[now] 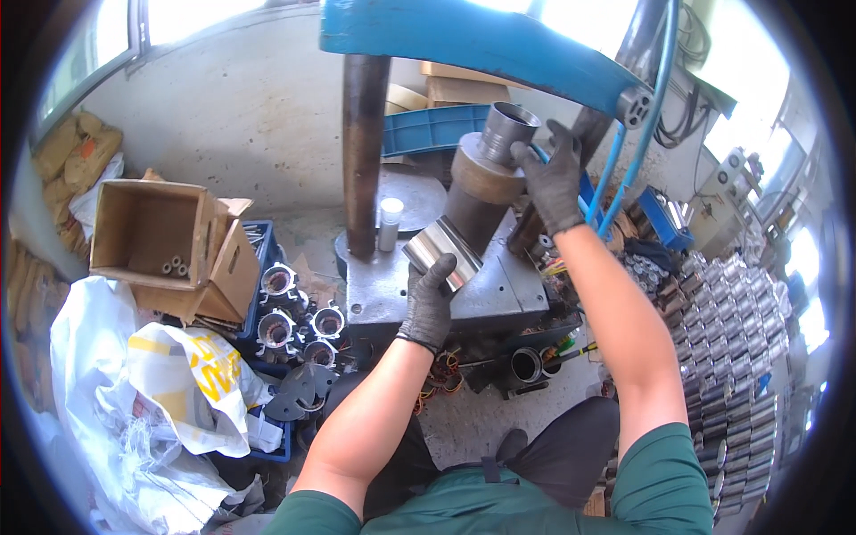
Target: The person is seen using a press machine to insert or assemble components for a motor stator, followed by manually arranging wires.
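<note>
My left hand, in a dark glove, is wrapped around a shiny metal sleeve that it holds tilted above the steel press bed. To the right, my gloved right hand is raised with thumb and fingers spread. Its fingertips are close to a ridged metal cylinder; whether they touch it I cannot tell. That cylinder stands on a thick collar at the top of a dark round post. A small white-capped bottle stands on the bed, left of the post.
The blue press crossbeam spans above my hands, carried by a steel column. Left are a cardboard box, several motor stators and white sacks. Stacked metal sleeves fill the right. Blue hoses hang beside my right hand.
</note>
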A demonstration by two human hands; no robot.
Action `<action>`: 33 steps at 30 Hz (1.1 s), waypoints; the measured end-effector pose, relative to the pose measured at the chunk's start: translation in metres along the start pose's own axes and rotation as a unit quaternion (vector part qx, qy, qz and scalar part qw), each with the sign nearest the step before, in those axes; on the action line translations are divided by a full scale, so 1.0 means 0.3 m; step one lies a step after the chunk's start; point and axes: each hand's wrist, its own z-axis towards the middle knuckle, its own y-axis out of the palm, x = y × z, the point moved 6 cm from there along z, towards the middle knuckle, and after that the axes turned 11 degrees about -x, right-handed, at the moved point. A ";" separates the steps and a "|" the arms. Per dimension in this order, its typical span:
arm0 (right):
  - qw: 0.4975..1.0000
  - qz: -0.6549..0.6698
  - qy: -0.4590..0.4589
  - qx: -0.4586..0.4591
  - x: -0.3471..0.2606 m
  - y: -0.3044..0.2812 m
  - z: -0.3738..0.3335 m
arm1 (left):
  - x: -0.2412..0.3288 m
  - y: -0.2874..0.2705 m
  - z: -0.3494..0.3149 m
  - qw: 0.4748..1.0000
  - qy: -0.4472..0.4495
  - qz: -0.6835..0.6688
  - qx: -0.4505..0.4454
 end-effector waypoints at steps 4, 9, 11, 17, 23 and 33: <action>0.932 -0.123 -0.307 -0.148 -0.104 -0.081 -0.296 | 0.005 0.076 -0.027 0.981 0.002 0.194 -0.029; 0.750 0.423 0.245 -0.445 0.130 -0.083 -0.710 | -0.066 0.235 -0.101 0.831 0.054 0.520 -0.190; 0.699 0.466 0.328 -0.433 0.198 -0.117 -0.839 | -0.142 0.282 -0.137 0.766 0.039 0.590 -0.253; 0.719 0.435 0.362 -0.402 0.444 -0.384 -1.080 | -0.282 0.332 -0.210 0.702 0.036 0.607 -0.370; 0.755 0.262 0.529 -0.284 0.853 -0.676 -1.473 | -0.308 0.253 -0.231 0.755 -0.089 0.551 -0.344; 0.457 0.314 0.782 0.286 1.050 -0.769 -2.667 | -0.436 0.209 -0.321 0.589 -0.197 0.647 -0.442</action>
